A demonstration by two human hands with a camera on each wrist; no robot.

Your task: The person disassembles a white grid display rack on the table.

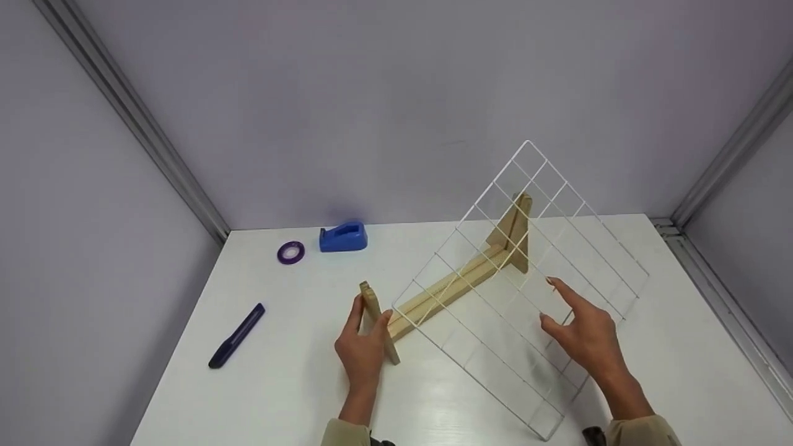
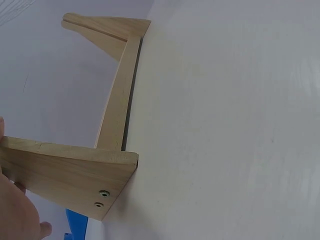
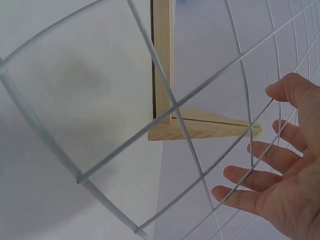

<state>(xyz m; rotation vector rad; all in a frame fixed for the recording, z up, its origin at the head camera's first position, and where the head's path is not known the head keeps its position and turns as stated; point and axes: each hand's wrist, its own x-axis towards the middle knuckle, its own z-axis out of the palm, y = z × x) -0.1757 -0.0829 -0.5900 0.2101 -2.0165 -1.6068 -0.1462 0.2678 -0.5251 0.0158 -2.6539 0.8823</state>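
A wooden stand [image 1: 455,288], a long grooved bar with an upright panel at each end, lies diagonally across the white table. My left hand [image 1: 362,350] grips its near end panel [image 2: 75,172], thumb on one side and fingers on the other. Tilted above the stand is a white wire grid [image 1: 466,367], its left corner close to my left thumb. My right hand [image 1: 585,331] is at the grid's right part, thumb and index finger spread apart. In the right wrist view, grid wires cross in front of several fingers; whether they bear its weight is unclear.
At the table's left lies a dark utility knife [image 1: 236,336]. Farther back are a purple tape roll [image 1: 290,253] and a blue tape dispenser [image 1: 344,237]. Pale walls [image 1: 372,111] enclose the back and sides.
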